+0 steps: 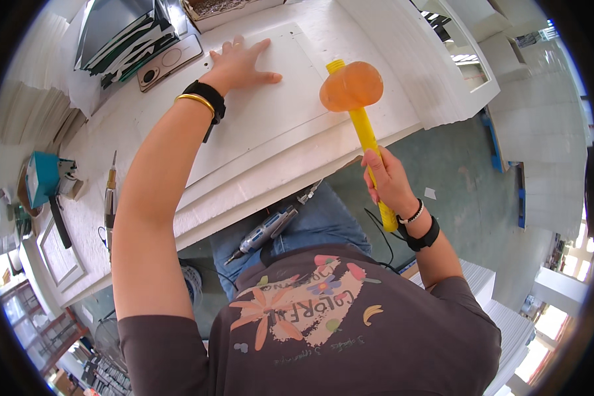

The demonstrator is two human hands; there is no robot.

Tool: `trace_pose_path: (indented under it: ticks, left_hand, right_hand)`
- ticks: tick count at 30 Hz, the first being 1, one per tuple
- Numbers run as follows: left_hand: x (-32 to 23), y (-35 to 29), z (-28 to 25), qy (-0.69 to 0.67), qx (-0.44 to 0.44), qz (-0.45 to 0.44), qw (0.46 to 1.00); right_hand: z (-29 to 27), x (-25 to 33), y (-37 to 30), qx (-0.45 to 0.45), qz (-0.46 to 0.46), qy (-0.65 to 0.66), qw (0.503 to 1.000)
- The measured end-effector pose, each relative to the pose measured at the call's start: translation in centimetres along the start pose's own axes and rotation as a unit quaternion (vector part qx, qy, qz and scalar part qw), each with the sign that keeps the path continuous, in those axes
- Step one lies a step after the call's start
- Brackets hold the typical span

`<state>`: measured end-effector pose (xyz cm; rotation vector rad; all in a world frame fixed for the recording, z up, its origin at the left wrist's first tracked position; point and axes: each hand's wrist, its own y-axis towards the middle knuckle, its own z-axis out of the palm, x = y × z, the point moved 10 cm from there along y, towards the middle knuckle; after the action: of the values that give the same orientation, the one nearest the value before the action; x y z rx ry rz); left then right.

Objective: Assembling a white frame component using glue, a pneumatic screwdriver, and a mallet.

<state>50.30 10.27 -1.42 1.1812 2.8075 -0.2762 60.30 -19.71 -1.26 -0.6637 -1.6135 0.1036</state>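
Note:
My right hand (391,178) is wrapped round the yellow handle of a mallet (352,86) with an orange rounded head. The mallet head is up over the right part of a white panel (287,109) on the workbench. Flat on that panel rests my left hand (239,64), its fingers spread and holding nothing. A few small dark holes show in the panel close to my left thumb side and wrist. On my lap lies a grey and blue electric screwdriver (270,230) with a cable.
A phone (170,63) lies beside a pile of dark folders (122,36) at the far left. Another screwdriver (110,198) and a teal tool (41,178) are on the bench's left. White boards (402,56) are stacked at the right, next to a white frame (462,49).

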Motion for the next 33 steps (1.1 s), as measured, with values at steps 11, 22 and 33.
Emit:
trace_pose_path:
  ticks: [11,22,33]
  left_hand:
    - [2.5,-0.6,0.4,-0.079,-0.005,0.168,0.983]
    - [9.8,-10.5,-0.6,0.055,0.066,0.008,0.996]
    - [15.8,-15.5,0.8,-0.033,0.019,0.021,0.999]
  right_hand:
    - [6.6,0.7,-0.4,0.094,-0.041,-0.126,0.987]
    - [7.8,2.2,-0.7,0.136,0.027,-0.144,0.980]
    - [15.3,3.7,-0.9,0.239,0.009,-0.217,0.947]
